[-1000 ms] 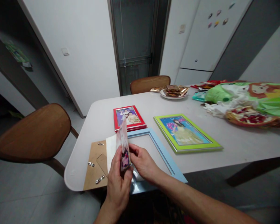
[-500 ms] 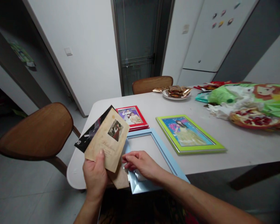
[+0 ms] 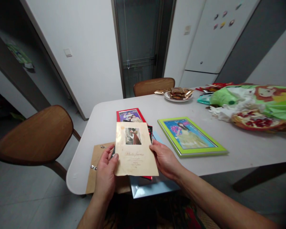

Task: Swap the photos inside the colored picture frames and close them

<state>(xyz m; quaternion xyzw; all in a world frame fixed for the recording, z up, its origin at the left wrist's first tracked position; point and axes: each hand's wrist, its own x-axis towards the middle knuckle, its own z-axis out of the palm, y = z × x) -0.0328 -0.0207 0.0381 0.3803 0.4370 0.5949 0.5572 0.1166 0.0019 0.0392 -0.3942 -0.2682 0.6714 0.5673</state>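
Between my two hands is a cream paper insert (image 3: 135,156) with a small picture of a figure in a red skirt and some script on it. My left hand (image 3: 107,170) grips its left edge, thumb on the front. On the right edge, my right hand (image 3: 165,160) pinches the paper. A darker, red-edged sheet (image 3: 150,130) shows behind it. Below lies a light blue picture frame (image 3: 147,188), mostly covered by the paper. To the left rests a brown backing board (image 3: 95,156) with metal clips, partly behind my left hand.
A red frame (image 3: 141,115) with a photo lies behind the paper, and a green frame (image 3: 181,152) lies to the right. Farther back stand a plate of wrapped snacks (image 3: 178,95) and a green bag (image 3: 243,95). Wooden chairs (image 3: 35,136) stand around the white table (image 3: 105,111).
The paper insert has turned upright and moved right, over the blue frame. My right hand has come onto its right edge. The backing board now shows flat on the table at left.
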